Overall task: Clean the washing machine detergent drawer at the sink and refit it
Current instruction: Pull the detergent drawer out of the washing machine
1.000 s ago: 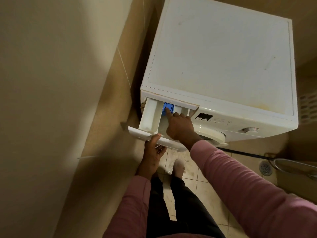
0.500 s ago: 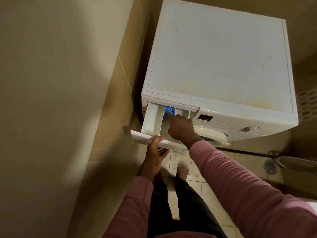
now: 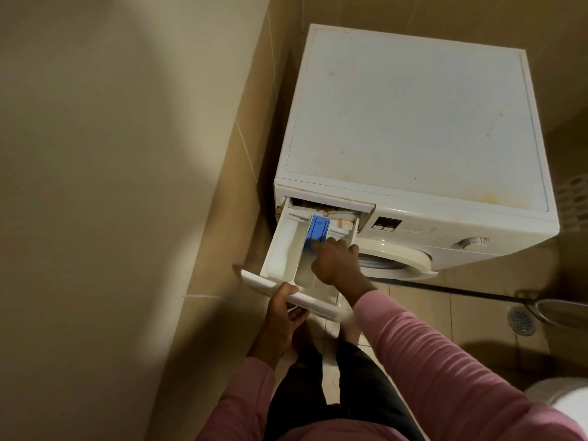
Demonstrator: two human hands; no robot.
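The right hand (image 3: 335,262) sits over the drawer (image 3: 283,249) with its knuckles bunched and its forefinger laid forward on the blue catch (image 3: 319,229); the thumb is hidden beneath, so I cannot tell whether it is pressing that catch or pinching it. Just below it and nearer the body, the left hand (image 3: 283,313) grasps the drawer's front panel (image 3: 264,285), thumb on the top edge and fingers curled underneath.

The drawer is pulled far out of the washing machine (image 3: 413,122) but its rear end is not yet free; that end sits in the slot (image 3: 318,205) just beyond the right forefinger, where brown grime shows. Its long axis runs from the slot back toward the person, so the left hand holds the free end and the right hand is the nearer one to the machine.

I judge this to be the removal step, with cleaning not begun; the coming pull should go straight along that axis, toward the left hand and away from the slot, with the catch held down; a sideways tug could jam the rear end.

Left of the left hand is a plain wall (image 3: 127,186); well to the right of both hands, a drain (image 3: 521,321) is set in the tiled floor (image 3: 461,300).
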